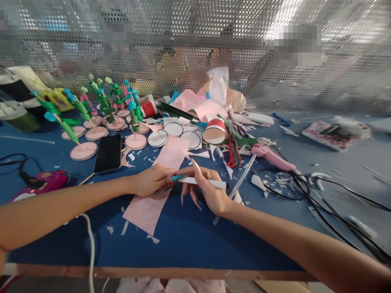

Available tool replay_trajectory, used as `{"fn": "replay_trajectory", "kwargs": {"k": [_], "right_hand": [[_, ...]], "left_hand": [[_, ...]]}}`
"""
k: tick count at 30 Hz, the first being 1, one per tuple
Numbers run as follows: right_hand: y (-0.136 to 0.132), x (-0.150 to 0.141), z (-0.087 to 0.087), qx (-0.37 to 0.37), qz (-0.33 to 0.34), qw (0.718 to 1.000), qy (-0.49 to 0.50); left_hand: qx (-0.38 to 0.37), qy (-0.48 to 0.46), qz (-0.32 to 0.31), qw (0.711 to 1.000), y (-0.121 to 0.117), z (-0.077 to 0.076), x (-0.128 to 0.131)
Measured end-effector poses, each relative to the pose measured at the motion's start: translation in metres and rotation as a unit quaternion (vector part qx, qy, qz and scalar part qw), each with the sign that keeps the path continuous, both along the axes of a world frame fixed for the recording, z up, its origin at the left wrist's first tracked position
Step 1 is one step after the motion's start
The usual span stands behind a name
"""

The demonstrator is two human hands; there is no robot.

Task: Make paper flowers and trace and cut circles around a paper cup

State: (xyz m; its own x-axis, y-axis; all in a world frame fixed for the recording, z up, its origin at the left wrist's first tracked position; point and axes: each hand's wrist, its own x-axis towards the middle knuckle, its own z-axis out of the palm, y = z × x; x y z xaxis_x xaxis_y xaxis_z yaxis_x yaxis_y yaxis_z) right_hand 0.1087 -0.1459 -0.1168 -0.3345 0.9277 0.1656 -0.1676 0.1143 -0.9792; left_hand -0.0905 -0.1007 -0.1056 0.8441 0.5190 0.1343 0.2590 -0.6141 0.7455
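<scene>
My right hand (212, 189) is closed around a white marker (210, 182) with a black end on the right and a teal end on the left. The marker lies almost level above the blue tabletop. At its teal end, the curled fingers of my left hand (152, 180) meet it and appear to pinch it; the fingertips are partly hidden. Beneath my left hand runs a long pink paper strip (146, 213), slanting from the front toward several white discs. One white disc with a dark rim (157, 138) lies near the strip's far end.
Paper flowers on pink discs (84, 151) stand at the left, near a black phone (108, 152). A purple glue gun (45, 181) lies farther left. To the right are a pink glue gun (275, 158), a glue stick (244, 177), cables and paper scraps. Perforated metal (195, 53) rises behind.
</scene>
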Motion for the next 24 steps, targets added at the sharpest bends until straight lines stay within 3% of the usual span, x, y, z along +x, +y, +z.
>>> {"fn": "replay_trajectory", "kwargs": {"k": [4,7,9,11,13,15,18,20,22,24], "right_hand": [[0.007,0.013,0.000,0.040,-0.217,0.974,0.045],[0.015,0.017,0.000,0.057,-0.245,0.967,0.049],[0.021,0.019,0.002,0.081,-0.239,0.967,0.036],[0.028,0.026,0.007,0.125,-0.266,0.956,-0.002],[0.039,0.039,0.014,0.168,-0.326,0.929,-0.056],[0.053,0.057,0.021,0.212,-0.386,0.893,-0.095],[0.079,0.081,0.024,0.276,-0.471,0.813,-0.202],[0.097,0.090,0.021,0.261,-0.505,0.773,-0.282],[0.115,0.092,0.018,0.222,-0.503,0.763,-0.338],[0.132,0.091,0.017,0.164,-0.485,0.775,-0.371]], "left_hand": [[-0.078,-0.036,0.076,0.993,0.001,-0.002,-0.002],[-0.114,-0.048,0.065,0.990,0.001,-0.002,-0.003],[-0.070,-0.063,0.063,0.994,0.002,-0.002,-0.005],[0.033,-0.050,0.051,0.997,0.006,-0.004,-0.008],[0.136,0.001,0.036,0.990,0.011,-0.008,-0.011],[0.193,0.066,0.025,0.979,0.014,-0.014,-0.013],[0.190,0.147,-0.018,0.971,0.008,-0.018,-0.010],[0.175,0.164,-0.051,0.970,0.000,-0.015,-0.007],[0.167,0.161,-0.083,0.969,-0.008,-0.008,-0.004],[0.156,0.159,-0.109,0.969,-0.011,-0.001,-0.002]]}}
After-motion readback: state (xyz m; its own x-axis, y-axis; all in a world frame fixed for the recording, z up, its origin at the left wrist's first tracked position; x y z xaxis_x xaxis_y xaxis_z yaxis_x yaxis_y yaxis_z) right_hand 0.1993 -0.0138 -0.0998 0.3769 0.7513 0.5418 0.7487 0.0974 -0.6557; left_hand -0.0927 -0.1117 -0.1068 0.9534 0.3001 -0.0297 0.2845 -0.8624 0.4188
